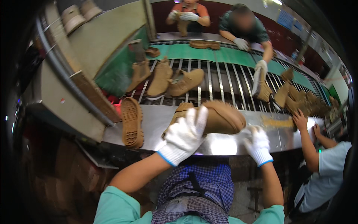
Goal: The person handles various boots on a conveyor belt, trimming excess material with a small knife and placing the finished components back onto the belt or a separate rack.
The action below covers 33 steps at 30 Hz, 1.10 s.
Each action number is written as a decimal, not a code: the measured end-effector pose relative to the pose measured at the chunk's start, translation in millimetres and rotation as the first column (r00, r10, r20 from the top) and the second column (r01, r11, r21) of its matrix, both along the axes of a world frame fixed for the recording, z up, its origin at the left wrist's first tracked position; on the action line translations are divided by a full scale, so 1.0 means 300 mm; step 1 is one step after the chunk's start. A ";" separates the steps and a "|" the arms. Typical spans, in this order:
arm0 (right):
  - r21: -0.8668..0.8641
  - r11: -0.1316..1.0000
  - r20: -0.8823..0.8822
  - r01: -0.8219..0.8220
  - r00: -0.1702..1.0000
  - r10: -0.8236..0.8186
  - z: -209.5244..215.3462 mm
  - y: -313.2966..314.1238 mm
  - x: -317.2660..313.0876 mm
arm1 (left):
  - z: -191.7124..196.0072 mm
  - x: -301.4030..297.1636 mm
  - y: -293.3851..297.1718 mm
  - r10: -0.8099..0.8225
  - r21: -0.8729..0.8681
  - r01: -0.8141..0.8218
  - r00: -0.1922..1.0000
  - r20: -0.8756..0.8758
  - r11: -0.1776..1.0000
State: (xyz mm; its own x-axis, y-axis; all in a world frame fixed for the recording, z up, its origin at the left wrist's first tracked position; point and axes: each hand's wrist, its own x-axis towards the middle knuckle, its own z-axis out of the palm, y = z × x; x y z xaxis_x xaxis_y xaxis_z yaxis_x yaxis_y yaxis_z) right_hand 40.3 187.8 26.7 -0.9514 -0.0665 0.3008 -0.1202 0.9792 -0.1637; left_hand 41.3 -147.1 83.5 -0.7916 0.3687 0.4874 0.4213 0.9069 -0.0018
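A tan boot (223,118) lies on its side just above the metal ledge, its toe to the right and partly blurred. My left hand (186,132), in a white knit glove with a blue cuff, grips it near the ankle; the thumb side is partly hidden. Close beside the toe is my right hand (257,143), gloved the same way. Its fingers are bent and smeared by motion, and I cannot tell whether they touch the boot. On the ledge to the left lies a loose tan rubber sole (132,123), its hollow gridded face showing.
Behind the ledge (156,123) runs a slatted metal conveyor (214,84) carrying several tan boots (160,78). A green belt (179,51) lies beyond it. Two co-workers (244,28) handle footwear across the line; another (322,160) works at right. A machine housing (74,93) stands left.
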 end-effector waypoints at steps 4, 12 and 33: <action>0.094 0.977 0.148 0.190 0.968 -0.202 -0.135 0.219 0.029 | -0.204 -0.015 -0.035 -0.182 0.166 0.159 0.974 0.132 0.973; -0.579 0.691 0.385 0.433 0.892 -0.236 -0.153 0.276 0.026 | -0.113 -0.193 -0.173 -0.305 0.052 0.302 0.950 0.059 0.952; -0.020 0.945 0.539 -0.327 0.792 0.285 0.234 -0.278 -0.015 | -0.158 -0.045 -0.045 -0.252 0.299 0.108 0.830 0.497 0.948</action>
